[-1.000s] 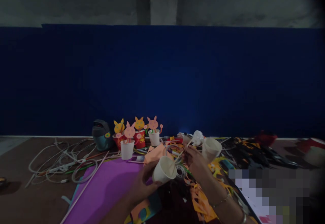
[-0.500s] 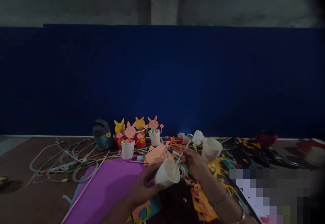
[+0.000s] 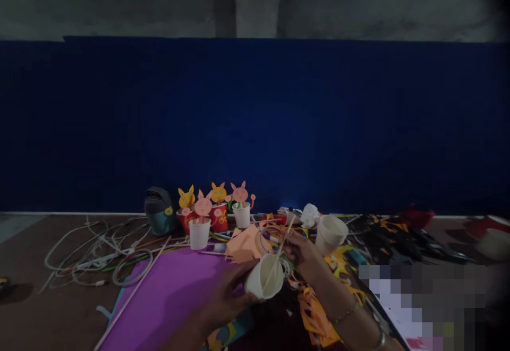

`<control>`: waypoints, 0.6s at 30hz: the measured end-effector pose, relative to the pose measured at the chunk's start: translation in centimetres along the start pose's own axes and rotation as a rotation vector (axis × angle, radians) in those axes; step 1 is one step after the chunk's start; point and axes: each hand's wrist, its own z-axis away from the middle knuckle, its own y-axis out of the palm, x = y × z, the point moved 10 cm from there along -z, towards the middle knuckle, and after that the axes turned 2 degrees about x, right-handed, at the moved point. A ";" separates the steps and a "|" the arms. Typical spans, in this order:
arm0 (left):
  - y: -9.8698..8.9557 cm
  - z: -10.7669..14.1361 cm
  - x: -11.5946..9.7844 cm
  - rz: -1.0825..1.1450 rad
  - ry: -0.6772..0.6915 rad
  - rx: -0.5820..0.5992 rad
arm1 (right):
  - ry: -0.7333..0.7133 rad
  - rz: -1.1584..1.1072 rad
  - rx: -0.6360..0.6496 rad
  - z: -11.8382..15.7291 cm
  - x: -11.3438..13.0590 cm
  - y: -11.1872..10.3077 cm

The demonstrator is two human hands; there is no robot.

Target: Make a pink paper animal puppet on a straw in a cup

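My left hand point(image 3: 233, 292) is closed around a white paper cup point(image 3: 257, 282), which is tilted so its mouth faces right and toward me. A thin pale stick point(image 3: 283, 240) slants out of the cup, its lower end inside. My right hand point(image 3: 305, 255) pinches the upper part of that stick. Just beyond my right hand stands another white paper cup point(image 3: 331, 234). Behind the held cup lie peach paper pieces point(image 3: 245, 244). Under my left forearm spreads a purple sheet point(image 3: 167, 292).
At the back stand several paper cups with cat-like cut-out figures point(image 3: 203, 207), beside a teal and black container point(image 3: 158, 213). White cables point(image 3: 95, 250) tangle at left. Orange paper scraps point(image 3: 316, 316) and dark tools point(image 3: 422, 242) lie at right. A blue partition point(image 3: 255, 122) rises behind.
The held cup has tipped further, its mouth turning more toward the right. The stick has shifted slightly left and stands a little steeper. Both hands keep their hold.
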 end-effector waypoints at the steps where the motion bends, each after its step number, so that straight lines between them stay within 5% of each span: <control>1: -0.2 -0.1 0.0 -0.003 0.016 -0.009 | 0.042 0.014 0.016 0.2 -0.6 0.3; 11: -0.6 -0.3 0.4 0.057 -0.007 -0.107 | 0.004 0.246 0.160 2.1 -1.4 3.7; 15: -3.3 -0.4 -0.7 -0.022 0.033 -0.350 | -0.301 0.398 0.016 3.0 1.8 3.5; 18: -5.1 -0.1 -1.0 -0.103 0.055 -0.519 | -0.309 0.666 0.186 4.2 0.8 5.7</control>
